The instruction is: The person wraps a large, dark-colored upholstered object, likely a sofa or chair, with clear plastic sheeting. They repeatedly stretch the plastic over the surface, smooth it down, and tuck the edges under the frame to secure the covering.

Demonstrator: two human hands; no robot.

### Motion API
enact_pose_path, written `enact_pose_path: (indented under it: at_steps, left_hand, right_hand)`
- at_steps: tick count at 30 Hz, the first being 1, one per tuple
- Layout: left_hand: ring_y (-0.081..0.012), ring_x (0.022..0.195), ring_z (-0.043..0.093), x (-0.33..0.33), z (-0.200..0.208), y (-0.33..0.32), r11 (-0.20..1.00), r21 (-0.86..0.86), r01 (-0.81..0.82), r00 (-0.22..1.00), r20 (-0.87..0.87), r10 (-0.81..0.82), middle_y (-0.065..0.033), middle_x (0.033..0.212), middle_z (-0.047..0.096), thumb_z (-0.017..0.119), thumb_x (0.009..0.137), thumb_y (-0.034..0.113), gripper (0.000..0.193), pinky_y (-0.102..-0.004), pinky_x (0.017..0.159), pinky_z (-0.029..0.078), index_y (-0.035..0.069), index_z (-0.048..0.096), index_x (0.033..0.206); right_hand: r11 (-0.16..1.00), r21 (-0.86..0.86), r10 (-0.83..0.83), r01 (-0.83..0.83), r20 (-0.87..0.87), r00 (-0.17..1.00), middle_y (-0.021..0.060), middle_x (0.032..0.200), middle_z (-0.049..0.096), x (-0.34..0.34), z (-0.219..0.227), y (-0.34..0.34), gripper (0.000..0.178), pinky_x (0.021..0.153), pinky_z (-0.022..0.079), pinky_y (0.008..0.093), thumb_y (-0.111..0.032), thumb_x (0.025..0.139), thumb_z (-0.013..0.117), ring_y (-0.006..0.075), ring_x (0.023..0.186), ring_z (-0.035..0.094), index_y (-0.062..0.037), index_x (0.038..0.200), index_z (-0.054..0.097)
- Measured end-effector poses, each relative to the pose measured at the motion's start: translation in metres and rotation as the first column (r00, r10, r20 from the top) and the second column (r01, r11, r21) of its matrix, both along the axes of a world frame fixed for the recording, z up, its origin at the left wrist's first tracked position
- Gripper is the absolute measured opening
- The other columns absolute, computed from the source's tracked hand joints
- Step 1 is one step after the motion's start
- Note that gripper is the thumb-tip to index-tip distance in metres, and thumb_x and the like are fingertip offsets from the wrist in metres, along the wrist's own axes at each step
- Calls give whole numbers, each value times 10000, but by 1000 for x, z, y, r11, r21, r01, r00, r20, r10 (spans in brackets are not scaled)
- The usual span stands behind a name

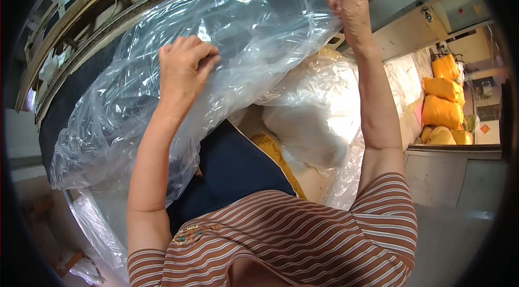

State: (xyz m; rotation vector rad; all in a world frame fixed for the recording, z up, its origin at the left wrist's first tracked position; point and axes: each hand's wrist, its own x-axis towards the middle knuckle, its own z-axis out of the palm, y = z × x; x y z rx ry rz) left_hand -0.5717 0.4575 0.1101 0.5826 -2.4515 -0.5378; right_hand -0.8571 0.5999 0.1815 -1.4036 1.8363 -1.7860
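Observation:
A large clear plastic sheet [238, 33], crumpled and shiny, lies over dark fabric [59, 98] that shows at its left edge. At the upper right, my raised right hand [348, 6] is closed on the gathered end of the sheet, pulling its folds taut. My left hand [186, 68] is over the middle of the sheet, with its fingers curled in and the thumb bent toward them. Whatever may be in those fingers is hidden. Below the sheet's near edge is a dark blue cloth [238, 162] with a pale border, close to my body.
Translucent plastic bags [313, 125] fill the area right of the blue cloth, beside a mustard-yellow cloth [275, 157]. A long metal-edged frame [92, 33] curves along the far left. Orange bundles [443, 111] are stacked at the far right, beyond a pale cabinet [438, 171].

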Motion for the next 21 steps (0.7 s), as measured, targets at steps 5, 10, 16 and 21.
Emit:
enact_pose_path:
  at_steps: [5, 10, 16, 21]
  left_hand:
    - [-235, 977, 574, 4, -2, -24, 990, 72, -121, 930, -340, 138, -79, 916, 632, 732, 768, 208, 213, -417, 905, 350, 63, 653, 902]
    - [-268, 1185, 500, -25, 11, -44, 975, -183, -127, 976, -200, 90, -113, 1158, 601, 741, 757, 358, 381, -448, 1023, 282, 54, 670, 976]
    - [-95, 765, 551, -38, 24, -80, 920, 292, 261, 965, -98, -243, -9, 762, 614, 657, 846, 151, 151, -267, 747, 453, 6, 616, 833]
    - [-81, 757, 531, -32, 30, -87, 760, 589, 274, 948, -34, -315, 14, 757, 576, 637, 882, 165, 161, -239, 732, 434, 21, 594, 825]
  right_hand:
    - [999, 27, -18, 20, -60, 998, -71, 687, 486, -13, -21, 4, 284, 503, 306, 180, -326, 887, 672, 7, 584, 398, -68, 987, 609]
    - [997, -71, -23, 20, -48, 999, -78, 699, 477, -5, -22, -4, 281, 478, 275, 167, -346, 929, 607, 0, 548, 363, -68, 973, 613]
    - [962, -170, -259, 215, -308, 915, -85, 644, 473, -18, -27, -6, 340, 532, 315, 167, -404, 893, 638, 11, 590, 374, -66, 895, 611]
    - [973, -34, -231, 229, -234, 945, -78, 632, 478, -17, -31, -7, 384, 559, 334, 170, -433, 873, 655, 20, 609, 383, -52, 852, 609]
